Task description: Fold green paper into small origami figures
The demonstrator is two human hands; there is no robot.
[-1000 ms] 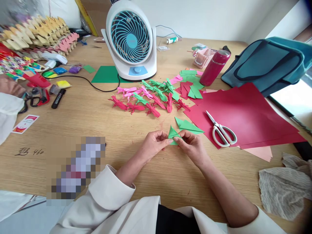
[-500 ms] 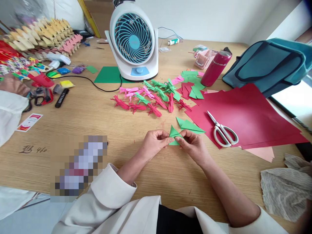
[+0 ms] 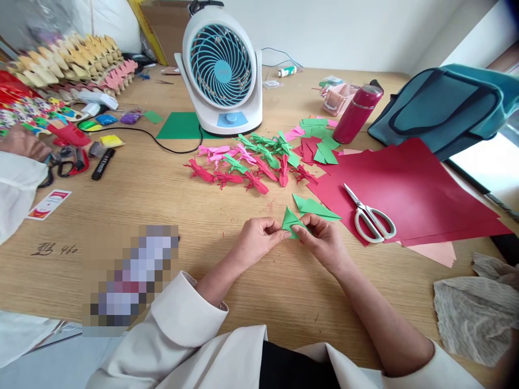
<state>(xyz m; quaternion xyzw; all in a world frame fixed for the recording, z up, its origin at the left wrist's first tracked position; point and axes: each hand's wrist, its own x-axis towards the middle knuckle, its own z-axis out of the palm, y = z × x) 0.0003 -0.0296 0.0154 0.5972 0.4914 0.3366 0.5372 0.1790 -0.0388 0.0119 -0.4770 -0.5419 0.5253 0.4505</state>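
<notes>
A small folded green paper [image 3: 290, 219] with a pointed top is pinched between both hands. My left hand [image 3: 258, 237] grips its left edge with thumb and fingers. On its right side, my right hand [image 3: 323, 241] is closed on the same paper. Just behind lies another folded green piece [image 3: 314, 207], flat on the table. Further back is a cluster of folded paper figures in red [image 3: 256, 182], green [image 3: 267, 146] and pink [image 3: 219, 153]. White-handled scissors [image 3: 373, 223] rest on large red sheets [image 3: 409, 189] to the right.
A white fan [image 3: 223, 70] stands at the back, with a black cable [image 3: 162, 145] running left. A red bottle [image 3: 358, 114] and blue bag [image 3: 441, 108] are back right. At far left, a person's sleeve [image 3: 18, 189] shows beside a marker [image 3: 102, 163].
The green paper has shifted slightly between the fingers, and its lower part looks narrower. Both hands stay in nearly the same place, still pinching it.
</notes>
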